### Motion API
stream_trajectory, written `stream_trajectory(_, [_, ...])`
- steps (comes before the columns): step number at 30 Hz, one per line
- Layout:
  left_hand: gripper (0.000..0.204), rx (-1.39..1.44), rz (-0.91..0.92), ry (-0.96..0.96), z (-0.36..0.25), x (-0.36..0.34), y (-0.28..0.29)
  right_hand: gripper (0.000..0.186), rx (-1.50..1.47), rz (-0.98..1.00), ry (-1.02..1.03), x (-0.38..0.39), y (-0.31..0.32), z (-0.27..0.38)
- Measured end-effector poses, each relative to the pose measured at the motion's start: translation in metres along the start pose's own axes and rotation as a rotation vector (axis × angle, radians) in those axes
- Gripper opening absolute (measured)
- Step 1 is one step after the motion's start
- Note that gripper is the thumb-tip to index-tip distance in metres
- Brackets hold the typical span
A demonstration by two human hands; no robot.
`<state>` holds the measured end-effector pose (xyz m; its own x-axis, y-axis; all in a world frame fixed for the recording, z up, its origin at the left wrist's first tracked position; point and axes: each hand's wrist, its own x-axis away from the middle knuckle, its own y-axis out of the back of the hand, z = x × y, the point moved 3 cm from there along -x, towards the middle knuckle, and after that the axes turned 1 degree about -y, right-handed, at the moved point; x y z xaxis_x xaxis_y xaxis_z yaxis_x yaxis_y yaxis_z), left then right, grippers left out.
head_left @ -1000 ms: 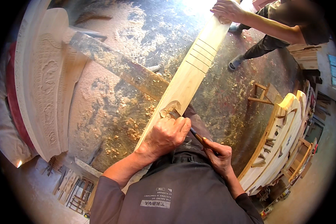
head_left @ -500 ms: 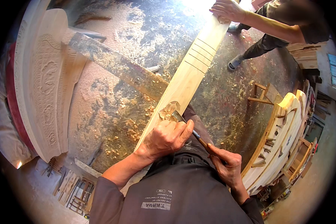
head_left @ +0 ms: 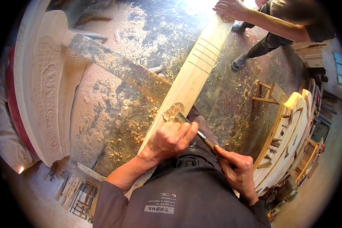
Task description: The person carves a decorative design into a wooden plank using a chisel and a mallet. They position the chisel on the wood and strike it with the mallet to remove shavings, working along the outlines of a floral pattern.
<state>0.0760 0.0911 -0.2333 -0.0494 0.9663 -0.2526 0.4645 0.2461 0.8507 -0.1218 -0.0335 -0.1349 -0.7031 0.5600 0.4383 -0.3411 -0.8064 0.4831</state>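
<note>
A long pale wooden board (head_left: 193, 72) runs from my lap up toward the far right. Near its close end is a carved flower-like hollow (head_left: 173, 111). My left hand (head_left: 170, 140) rests on the board below this carving, its fingers closed round the metal blade of a gouge (head_left: 202, 136). The gouge's tip lies at the carving's right edge, partly hidden by that hand. My right hand (head_left: 237, 171) is wrapped round the end of its wooden handle, to the right of my waist.
At the board's far end a co-worker's hand (head_left: 231, 9) rests. A dusty plank (head_left: 117, 62) passes below the board. Left stands a large carved panel (head_left: 49, 87); right are curved pale boards carrying several small tools (head_left: 275, 143). Wood shavings (head_left: 135, 133) litter the floor.
My right hand has shifted slightly right and toward me with the gouge's handle. The gouge's tip has moved a little; my left hand stays almost in place.
</note>
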Motion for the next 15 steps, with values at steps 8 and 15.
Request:
stream_trajectory(8, [0.035,-0.006,0.008,0.018,-0.002,-0.001,-0.003,0.042,-0.052,-0.001,0.031,-0.003,-0.005,-0.027])
stream_trajectory(15, [0.036,-0.010,0.036,0.009,-0.002,-0.003,-0.004,0.038,-0.132,-0.014,0.049,-0.005,-0.014,-0.045])
